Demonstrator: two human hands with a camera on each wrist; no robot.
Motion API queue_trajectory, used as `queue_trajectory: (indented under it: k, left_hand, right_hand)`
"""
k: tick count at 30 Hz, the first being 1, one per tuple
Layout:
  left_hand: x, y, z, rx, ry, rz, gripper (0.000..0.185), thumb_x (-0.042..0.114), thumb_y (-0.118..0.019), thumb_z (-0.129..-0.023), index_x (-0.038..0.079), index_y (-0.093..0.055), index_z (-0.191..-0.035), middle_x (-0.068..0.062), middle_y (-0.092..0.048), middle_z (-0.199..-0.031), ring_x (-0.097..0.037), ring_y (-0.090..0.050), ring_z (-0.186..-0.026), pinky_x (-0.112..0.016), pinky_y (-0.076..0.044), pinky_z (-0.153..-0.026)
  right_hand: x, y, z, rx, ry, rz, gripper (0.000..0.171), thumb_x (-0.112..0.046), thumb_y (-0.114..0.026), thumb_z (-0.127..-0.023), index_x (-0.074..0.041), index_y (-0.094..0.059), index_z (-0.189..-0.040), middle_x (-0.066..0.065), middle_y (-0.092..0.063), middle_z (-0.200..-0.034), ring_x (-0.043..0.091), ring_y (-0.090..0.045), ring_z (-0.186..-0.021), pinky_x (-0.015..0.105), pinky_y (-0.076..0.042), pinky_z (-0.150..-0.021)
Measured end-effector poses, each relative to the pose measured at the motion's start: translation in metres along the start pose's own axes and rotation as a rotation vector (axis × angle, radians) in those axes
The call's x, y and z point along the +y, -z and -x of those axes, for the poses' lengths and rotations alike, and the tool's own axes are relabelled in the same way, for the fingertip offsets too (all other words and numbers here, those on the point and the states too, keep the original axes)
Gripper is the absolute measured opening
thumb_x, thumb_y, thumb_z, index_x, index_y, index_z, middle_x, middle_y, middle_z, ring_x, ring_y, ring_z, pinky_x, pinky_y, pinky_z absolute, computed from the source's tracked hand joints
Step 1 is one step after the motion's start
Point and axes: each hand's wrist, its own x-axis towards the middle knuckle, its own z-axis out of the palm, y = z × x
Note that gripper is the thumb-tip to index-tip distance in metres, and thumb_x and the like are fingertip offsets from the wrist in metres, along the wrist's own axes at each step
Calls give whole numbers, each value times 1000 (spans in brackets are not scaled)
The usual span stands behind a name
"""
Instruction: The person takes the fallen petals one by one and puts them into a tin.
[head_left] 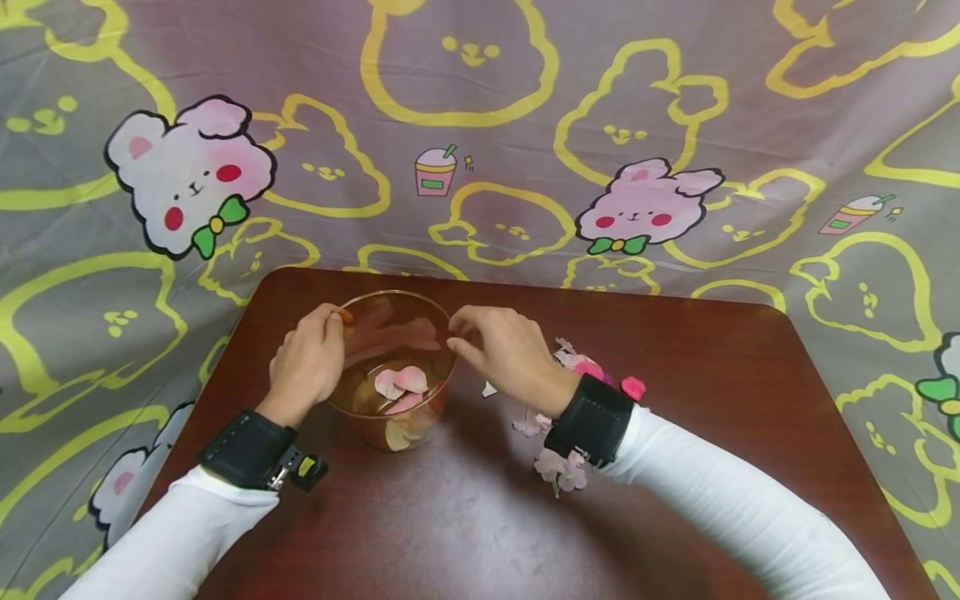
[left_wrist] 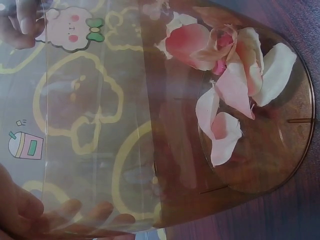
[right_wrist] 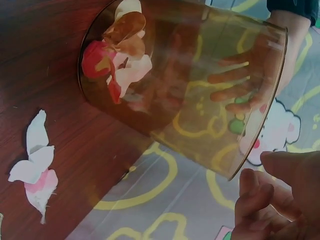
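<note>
Pink and cream petals (head_left: pixel 401 382) are lying inside the clear amber plastic cup (head_left: pixel 393 417). Left hand (head_left: pixel 307 362) is gripping its rim; right hand (head_left: pixel 502 350), fingers loosely curled, is hovering beside the rim, empty. Judging so, filling is underway; next needs loose petals (head_left: pixel 558 467) lying right of the cup.

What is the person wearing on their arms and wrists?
Both arms are in long white sleeves. Each wrist has a wide black band: one by the left hand, at, with a small clip-like part showing yellow on it, and one by the right hand, at. The hands are bare, with no gloves.
</note>
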Motion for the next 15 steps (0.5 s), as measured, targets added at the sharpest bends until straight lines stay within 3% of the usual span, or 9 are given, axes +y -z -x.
queue_trajectory:
  k: [7, 15]
  left_hand:
    - [0, 0, 0, 0, -6, -2, 50, 36, -20, -110, 11, -56, -133, -20, -63, -134, -51, -60, -117, -64, -43, -85]
    - [1, 0, 0, 2, -2, -7, 50, 36, -20, -110, 13, -58, -131, -20, -62, -136, -52, -59, -118, -65, -44, -85]
  right_hand:
    - [16, 4, -4, 21, -89, -71, 19, -27, -71, -95, -16, -73, -110, -2, -77, -100, 15, -67, -83, 30, -44, -60]
    - [40, -3, -8, -39, -152, -79, 19, -26, -69, -96, -14, -73, -110, -1, -76, -99, 15, -62, -72, 29, -42, -57]
